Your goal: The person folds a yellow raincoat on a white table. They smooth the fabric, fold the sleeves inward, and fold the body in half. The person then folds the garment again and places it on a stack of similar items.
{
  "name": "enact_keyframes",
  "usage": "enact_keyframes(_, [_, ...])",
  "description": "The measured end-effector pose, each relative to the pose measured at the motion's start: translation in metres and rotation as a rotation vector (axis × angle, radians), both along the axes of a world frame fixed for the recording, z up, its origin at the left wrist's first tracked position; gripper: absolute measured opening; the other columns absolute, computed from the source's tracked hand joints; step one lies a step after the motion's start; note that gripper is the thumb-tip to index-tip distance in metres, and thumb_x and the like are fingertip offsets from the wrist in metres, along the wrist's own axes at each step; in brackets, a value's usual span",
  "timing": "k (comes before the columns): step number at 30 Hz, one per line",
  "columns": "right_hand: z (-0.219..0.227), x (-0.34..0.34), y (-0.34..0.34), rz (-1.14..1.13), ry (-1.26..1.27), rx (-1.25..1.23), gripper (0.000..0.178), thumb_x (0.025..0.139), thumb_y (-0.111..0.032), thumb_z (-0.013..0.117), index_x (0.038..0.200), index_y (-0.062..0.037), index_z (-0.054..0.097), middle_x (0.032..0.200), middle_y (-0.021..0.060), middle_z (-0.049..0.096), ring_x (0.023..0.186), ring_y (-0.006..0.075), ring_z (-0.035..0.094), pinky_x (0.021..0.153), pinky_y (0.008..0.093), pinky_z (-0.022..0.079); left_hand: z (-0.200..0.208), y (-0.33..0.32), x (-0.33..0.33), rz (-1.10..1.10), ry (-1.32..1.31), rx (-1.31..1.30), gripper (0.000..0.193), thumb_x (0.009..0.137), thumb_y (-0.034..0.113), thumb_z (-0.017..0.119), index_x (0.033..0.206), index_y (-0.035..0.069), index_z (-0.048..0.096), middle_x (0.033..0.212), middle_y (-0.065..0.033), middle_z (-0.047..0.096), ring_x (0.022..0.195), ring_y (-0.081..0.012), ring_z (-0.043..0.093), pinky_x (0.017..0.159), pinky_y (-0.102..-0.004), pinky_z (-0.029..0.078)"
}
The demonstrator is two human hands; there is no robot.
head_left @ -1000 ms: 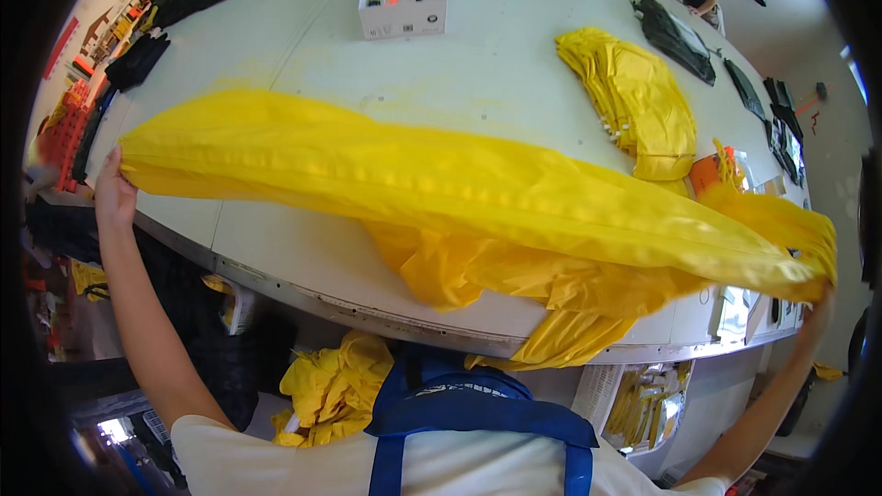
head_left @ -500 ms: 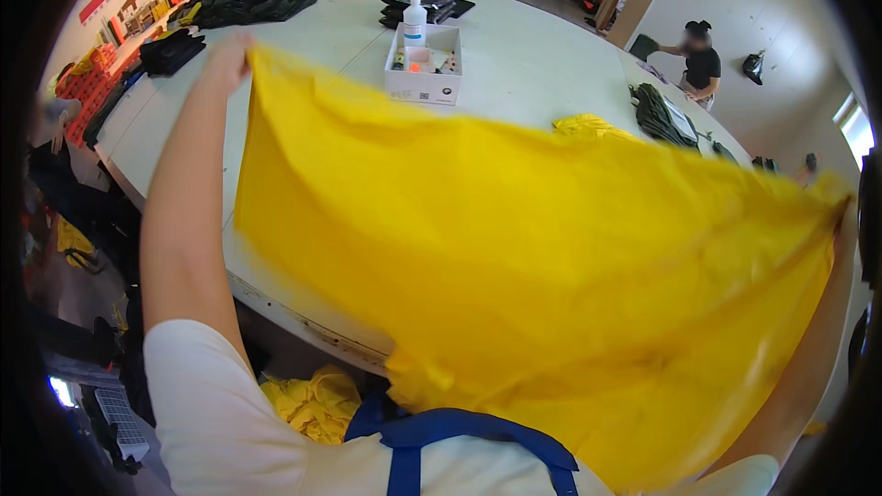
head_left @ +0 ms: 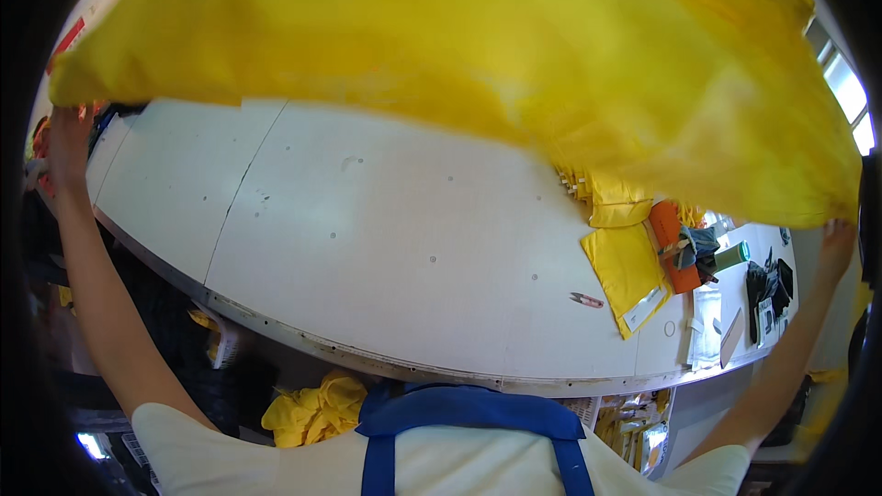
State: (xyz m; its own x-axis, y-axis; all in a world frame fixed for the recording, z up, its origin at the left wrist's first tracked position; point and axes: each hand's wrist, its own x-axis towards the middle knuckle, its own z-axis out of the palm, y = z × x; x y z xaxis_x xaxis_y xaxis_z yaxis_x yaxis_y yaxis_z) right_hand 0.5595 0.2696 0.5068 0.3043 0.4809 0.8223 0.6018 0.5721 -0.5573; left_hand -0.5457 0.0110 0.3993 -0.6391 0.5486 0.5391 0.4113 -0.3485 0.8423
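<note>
A large sheet of thin yellow fabric [head_left: 395, 37] is spread in the air above the table, blurred by motion and billowing. My left hand [head_left: 70, 142] grips its left end at the far left, arm stretched out. At the far right my right hand [head_left: 836, 243] is closed on the opposite end. The cloth hides the back of the table and most of the room behind. Folded yellow fabric pieces [head_left: 629, 271] lie on the table to the right, with small thread snips [head_left: 586, 300] beside them.
The white table [head_left: 386, 211] curves across the view. On its right stand an orange box [head_left: 673, 243] with tools, a green roll [head_left: 732, 255] and dark items [head_left: 770, 294]. Below the edge, crumpled yellow cloth [head_left: 317, 409] lies left of me, and a shelf with packets [head_left: 634, 427] is at right.
Both hands have swung up and outward, lifting the yellow fabric from in front of me to high above the table. The tabletop and the items on its right now show beneath it.
</note>
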Motion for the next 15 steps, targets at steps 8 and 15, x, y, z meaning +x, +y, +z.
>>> enact_keyframes(8, [-0.308,-0.142,-0.094,-0.132,-0.717,-0.494,0.054,0.089,-0.034,0.055,0.130,-0.0010,0.043,0.120,0.0146,0.056,0.107,0.0262,0.056,0.090,0.0381,0.046,-0.243,-0.090,-0.044,0.199,-0.581,-0.397,0.028,0.095,0.023,0.054,0.121,0.014,0.049,0.086,0.0044,0.053,0.071,-0.0071,0.050,0.062,-0.0201,0.044])
enact_keyframes(15, [-0.495,-0.210,-0.207,-0.059,-1.122,-0.971,0.060,0.087,-0.042,0.058,0.133,-0.0059,0.044,0.124,0.0130,0.055,0.111,0.0259,0.054,0.092,0.0367,0.044,-0.357,-0.021,0.014,0.815,-0.265,-1.075,0.052,0.090,0.027,0.058,0.137,0.012,0.039,0.131,-0.0150,0.048,0.114,-0.0287,0.051,0.092,-0.0401,0.044])
